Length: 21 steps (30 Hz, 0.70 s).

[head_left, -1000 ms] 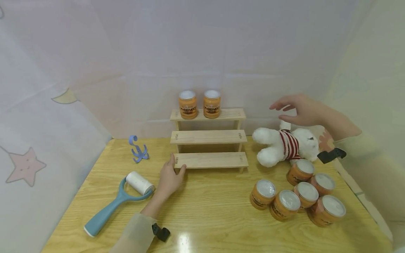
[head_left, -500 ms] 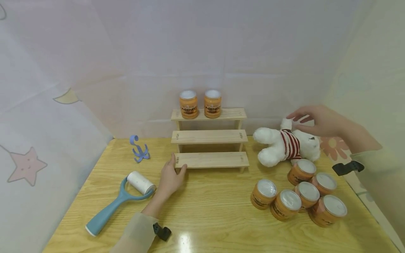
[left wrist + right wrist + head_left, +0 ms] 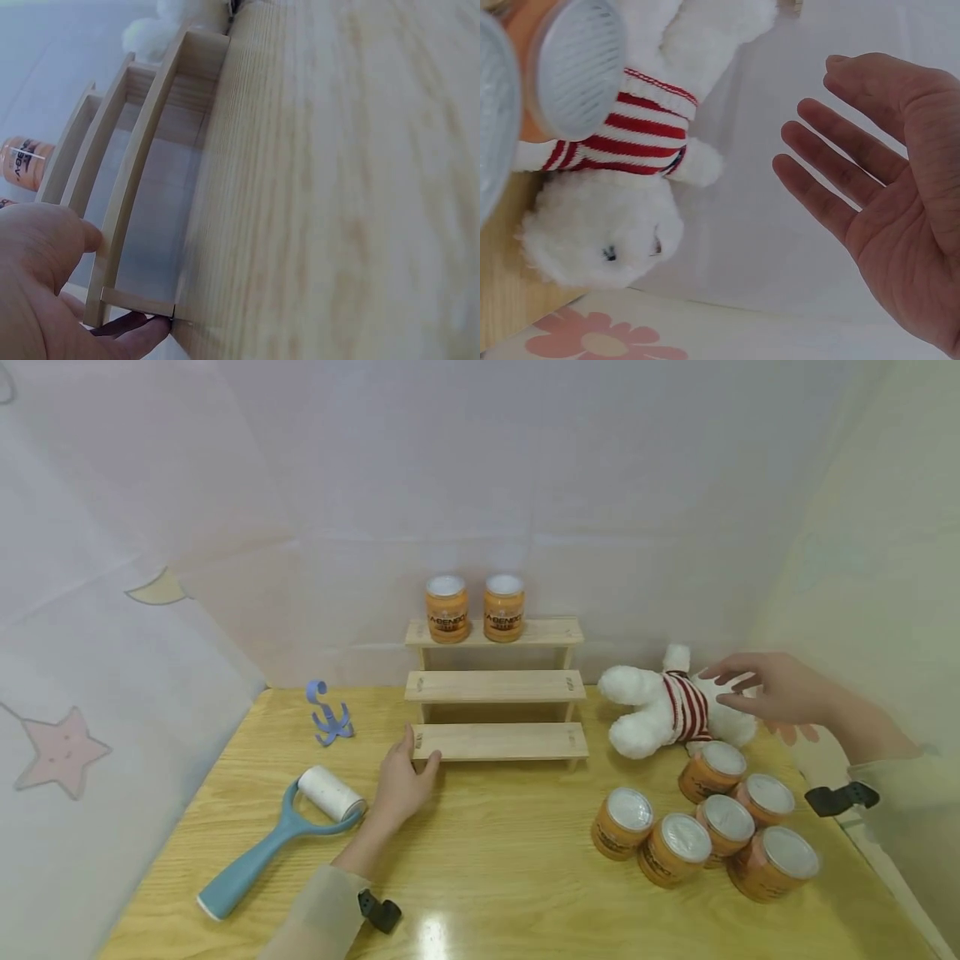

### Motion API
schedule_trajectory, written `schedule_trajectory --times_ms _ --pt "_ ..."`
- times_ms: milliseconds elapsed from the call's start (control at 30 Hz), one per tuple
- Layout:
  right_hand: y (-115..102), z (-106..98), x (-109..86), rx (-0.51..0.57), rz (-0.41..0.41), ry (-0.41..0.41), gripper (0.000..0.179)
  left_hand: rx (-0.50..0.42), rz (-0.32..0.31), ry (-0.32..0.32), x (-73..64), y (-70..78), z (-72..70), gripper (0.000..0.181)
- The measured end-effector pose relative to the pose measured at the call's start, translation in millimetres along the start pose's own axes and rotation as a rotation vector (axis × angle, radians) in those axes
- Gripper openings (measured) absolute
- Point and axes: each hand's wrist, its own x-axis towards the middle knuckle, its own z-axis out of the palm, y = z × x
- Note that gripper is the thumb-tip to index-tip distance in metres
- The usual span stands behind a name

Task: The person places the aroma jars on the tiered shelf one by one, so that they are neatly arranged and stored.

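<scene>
My left hand [image 3: 403, 785] holds the lower left end of a three-step wooden display shelf [image 3: 501, 742]. In the left wrist view its thumb lies on the bottom board and its fingers reach behind the end leg [image 3: 139, 301]. Two orange jars [image 3: 447, 612] with pale lids stand on the top step, left and middle. My right hand [image 3: 787, 687] hovers over the head of a white plush bear [image 3: 686, 708] in a red-striped sweater. Its fingers are spread and relaxed, with nothing in them; the right wrist view shows the palm [image 3: 896, 247] apart from the bear.
Several more orange jars [image 3: 621, 835] stand clustered at the right of the wooden table [image 3: 495, 868], in front of the bear. On the left lie a blue-handled lint roller [image 3: 255, 860] and a purple multi-hook hanger [image 3: 330, 718]. A pale cloth [image 3: 360, 485] hangs behind.
My right hand has moved right and down, from above the bear's raised arm to over its head. The left hand, shelf and jars keep their places.
</scene>
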Motion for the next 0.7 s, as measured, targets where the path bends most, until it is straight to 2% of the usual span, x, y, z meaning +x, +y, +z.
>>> schedule_trajectory --times_ms 167,400,567,700 --pt "2.6 15.7 -13.4 0.042 0.082 -0.061 0.034 0.009 -0.013 -0.016 -1.9 -1.2 -1.8 0.085" --pt "8.3 28.9 -25.7 0.131 0.066 -0.105 0.032 0.012 -0.011 -0.01 0.6 -0.1 -1.4 0.086" --pt "9.0 34.1 -34.2 0.121 0.092 -0.161 0.031 0.008 -0.008 -0.01 1.9 0.4 -0.6 0.086" --pt "6.6 38.6 -35.7 0.154 0.102 -0.199 0.033 0.001 -0.008 -0.005 1.5 0.3 -0.7 0.086"
